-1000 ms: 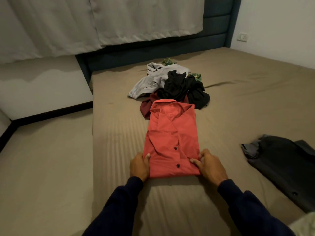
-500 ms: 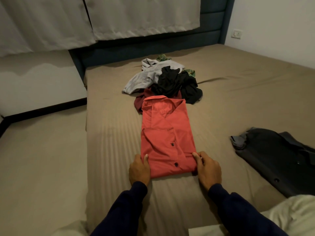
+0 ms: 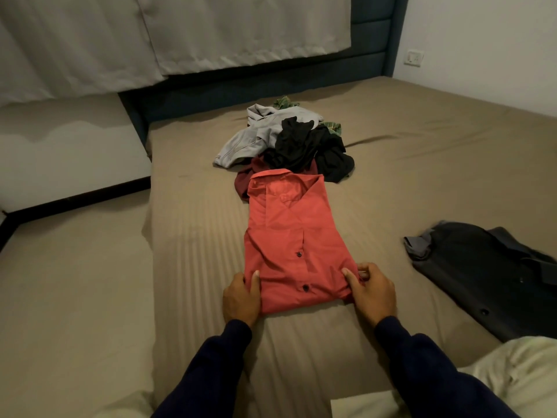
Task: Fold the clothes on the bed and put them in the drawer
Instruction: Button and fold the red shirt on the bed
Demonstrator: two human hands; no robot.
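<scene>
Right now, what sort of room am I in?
Most likely a bedroom: a bed with a padded headboard, curtains behind it, and a pile of clothes waiting to be folded.

No readable text, labels, brand names or numbers can be made out anywhere, tbh. Nothing is printed on the red shirt [image 3: 294, 245], and no tag or logo can be read on the dark shirt [image 3: 485, 273] or the pile of clothes [image 3: 289, 140].
</scene>
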